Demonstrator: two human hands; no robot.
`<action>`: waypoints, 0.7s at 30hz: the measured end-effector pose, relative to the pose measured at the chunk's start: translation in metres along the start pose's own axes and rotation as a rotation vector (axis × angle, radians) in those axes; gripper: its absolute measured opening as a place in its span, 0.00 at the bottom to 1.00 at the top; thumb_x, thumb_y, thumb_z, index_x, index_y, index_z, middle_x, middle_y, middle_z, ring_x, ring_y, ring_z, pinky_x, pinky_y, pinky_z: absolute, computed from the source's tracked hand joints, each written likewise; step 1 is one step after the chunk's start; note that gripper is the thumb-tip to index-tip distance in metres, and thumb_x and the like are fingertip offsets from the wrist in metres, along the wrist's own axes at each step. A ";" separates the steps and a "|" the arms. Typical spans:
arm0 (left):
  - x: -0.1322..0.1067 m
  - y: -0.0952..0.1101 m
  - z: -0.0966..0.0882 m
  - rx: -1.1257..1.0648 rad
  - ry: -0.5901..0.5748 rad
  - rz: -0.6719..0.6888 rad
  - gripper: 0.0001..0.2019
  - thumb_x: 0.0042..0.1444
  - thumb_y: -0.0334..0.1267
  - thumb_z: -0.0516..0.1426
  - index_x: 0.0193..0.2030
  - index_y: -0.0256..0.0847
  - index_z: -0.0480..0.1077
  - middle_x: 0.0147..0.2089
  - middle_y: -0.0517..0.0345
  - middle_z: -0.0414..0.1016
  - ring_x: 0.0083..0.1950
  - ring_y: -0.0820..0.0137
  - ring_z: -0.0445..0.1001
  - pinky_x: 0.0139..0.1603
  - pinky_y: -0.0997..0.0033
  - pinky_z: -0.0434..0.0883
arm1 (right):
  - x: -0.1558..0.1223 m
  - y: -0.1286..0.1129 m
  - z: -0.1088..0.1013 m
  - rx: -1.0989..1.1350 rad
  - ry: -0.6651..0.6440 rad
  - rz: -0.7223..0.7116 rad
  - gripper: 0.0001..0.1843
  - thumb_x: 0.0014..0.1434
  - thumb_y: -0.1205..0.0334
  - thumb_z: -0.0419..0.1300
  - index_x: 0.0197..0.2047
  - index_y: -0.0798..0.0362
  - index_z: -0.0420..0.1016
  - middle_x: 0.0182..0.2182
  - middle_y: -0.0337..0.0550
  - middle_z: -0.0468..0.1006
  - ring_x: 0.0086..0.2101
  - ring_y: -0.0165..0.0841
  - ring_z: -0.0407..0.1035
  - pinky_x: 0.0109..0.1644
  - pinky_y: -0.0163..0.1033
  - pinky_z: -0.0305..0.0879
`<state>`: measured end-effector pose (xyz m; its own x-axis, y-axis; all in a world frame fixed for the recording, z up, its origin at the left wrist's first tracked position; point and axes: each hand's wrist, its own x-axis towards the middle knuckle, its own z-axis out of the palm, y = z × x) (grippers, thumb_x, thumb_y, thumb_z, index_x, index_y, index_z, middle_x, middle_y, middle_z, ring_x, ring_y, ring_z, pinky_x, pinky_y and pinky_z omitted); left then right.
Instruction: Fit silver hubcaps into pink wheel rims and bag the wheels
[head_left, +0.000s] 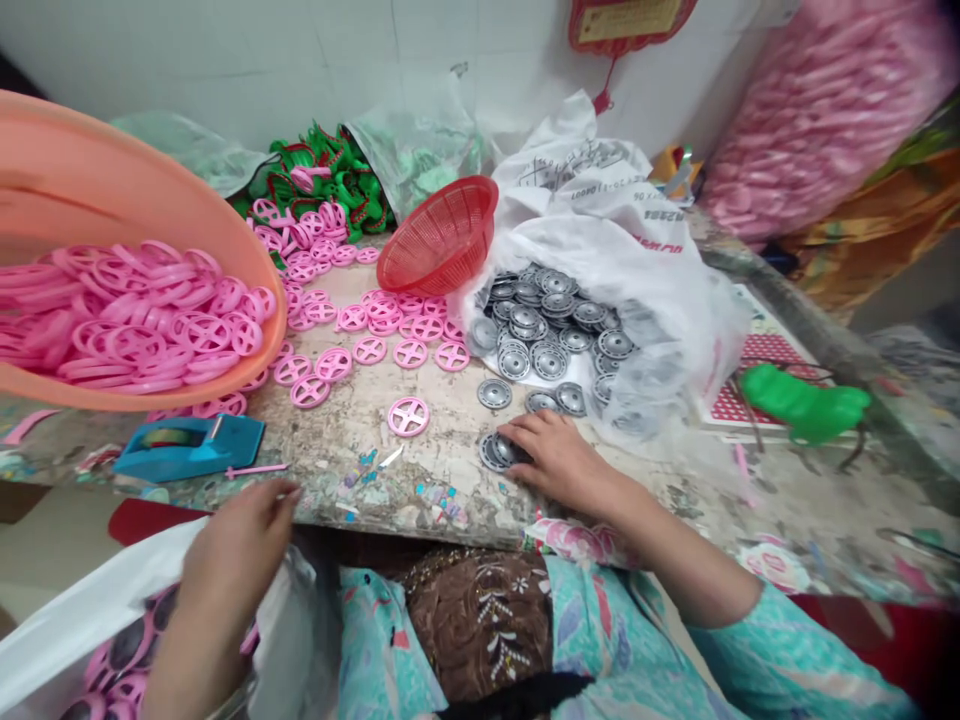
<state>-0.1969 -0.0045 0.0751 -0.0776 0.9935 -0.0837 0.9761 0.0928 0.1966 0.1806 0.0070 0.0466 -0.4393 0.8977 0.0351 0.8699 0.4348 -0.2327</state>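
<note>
My right hand (559,460) is on the table with its fingers curled over a few grey plastic wheel discs (493,453), partly covering them. More grey discs (551,355) spill from a white sack, and a single disc lies just beyond my fingers. My left hand (251,530), slightly blurred, is in front of the table edge above a white bag (300,620). Its fingers are curled together, and nothing shows in them. Inside that bag are pink rings with dark centres (131,640). A lone pink spoked ring (408,417) lies between my hands.
At left, an orange basin (259,240) holds many pink rings. A blue tape dispenser (191,447) stands before it. Behind are a red basket (442,235), loose pink rings and green plastic parts (360,190). A green bundle (806,400) lies at right, near a bulging pink bag (817,110).
</note>
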 end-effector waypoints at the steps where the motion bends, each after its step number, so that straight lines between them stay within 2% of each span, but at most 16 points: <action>1: 0.010 0.019 0.004 -0.012 -0.013 0.059 0.15 0.57 0.44 0.48 0.39 0.40 0.72 0.38 0.48 0.76 0.40 0.57 0.73 0.37 0.64 0.65 | 0.001 0.001 -0.001 0.014 -0.014 -0.007 0.26 0.55 0.54 0.63 0.55 0.52 0.66 0.46 0.49 0.72 0.44 0.42 0.61 0.46 0.43 0.54; 4: 0.040 0.069 0.024 -0.188 0.066 0.178 0.19 0.56 0.46 0.49 0.48 0.39 0.70 0.43 0.47 0.72 0.45 0.57 0.70 0.44 0.62 0.65 | 0.005 0.002 -0.004 0.013 -0.044 -0.016 0.29 0.53 0.55 0.65 0.56 0.52 0.66 0.44 0.48 0.73 0.44 0.42 0.60 0.45 0.43 0.54; 6: 0.060 0.089 0.038 -0.283 0.084 0.205 0.23 0.52 0.46 0.54 0.53 0.38 0.68 0.44 0.46 0.68 0.49 0.54 0.67 0.49 0.58 0.63 | 0.007 0.001 -0.006 -0.003 -0.050 -0.014 0.31 0.51 0.55 0.66 0.57 0.51 0.65 0.43 0.48 0.72 0.44 0.43 0.60 0.44 0.43 0.54; 8: 0.077 0.100 0.049 -0.344 0.060 0.200 0.25 0.45 0.48 0.59 0.49 0.39 0.70 0.41 0.47 0.67 0.48 0.52 0.66 0.50 0.56 0.62 | 0.007 -0.001 -0.007 -0.007 -0.049 -0.014 0.34 0.49 0.54 0.67 0.58 0.50 0.64 0.43 0.48 0.71 0.43 0.43 0.59 0.43 0.44 0.54; 11: 0.092 0.106 0.055 -0.463 0.020 0.181 0.23 0.36 0.46 0.65 0.40 0.41 0.71 0.37 0.52 0.66 0.46 0.54 0.67 0.47 0.58 0.63 | 0.008 -0.003 -0.006 0.020 -0.045 -0.011 0.33 0.47 0.52 0.68 0.56 0.50 0.66 0.42 0.48 0.69 0.43 0.43 0.60 0.44 0.44 0.54; 13: 0.093 0.108 0.057 -0.576 0.007 0.153 0.22 0.34 0.42 0.66 0.39 0.42 0.69 0.35 0.56 0.67 0.43 0.58 0.68 0.44 0.61 0.63 | 0.009 -0.002 -0.005 0.071 -0.034 -0.004 0.30 0.47 0.52 0.68 0.52 0.51 0.69 0.42 0.48 0.69 0.43 0.43 0.60 0.45 0.44 0.55; 16: 0.083 0.111 0.058 -0.806 -0.065 0.086 0.16 0.39 0.40 0.62 0.36 0.42 0.64 0.29 0.62 0.68 0.32 0.66 0.69 0.35 0.67 0.64 | 0.012 0.005 -0.001 0.251 0.000 0.034 0.22 0.49 0.57 0.67 0.47 0.52 0.71 0.38 0.45 0.71 0.40 0.39 0.63 0.44 0.42 0.56; 19: 0.065 0.114 0.060 -1.081 -0.205 -0.001 0.13 0.43 0.42 0.60 0.34 0.41 0.63 0.24 0.64 0.69 0.24 0.71 0.68 0.27 0.71 0.65 | 0.015 0.012 0.002 0.585 -0.001 0.150 0.17 0.51 0.63 0.64 0.45 0.54 0.72 0.27 0.37 0.69 0.30 0.32 0.63 0.35 0.37 0.57; 21: 0.052 0.118 0.062 -1.252 -0.303 -0.060 0.14 0.44 0.43 0.60 0.35 0.40 0.63 0.24 0.62 0.72 0.24 0.72 0.70 0.27 0.71 0.68 | 0.018 0.013 0.003 0.832 0.013 0.254 0.14 0.50 0.62 0.63 0.41 0.55 0.73 0.23 0.34 0.67 0.25 0.29 0.61 0.31 0.35 0.56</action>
<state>-0.0730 0.0538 0.0336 0.0952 0.9462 -0.3092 0.1057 0.2992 0.9483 0.1834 0.0290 0.0417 -0.2472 0.9633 -0.1047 0.4928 0.0319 -0.8696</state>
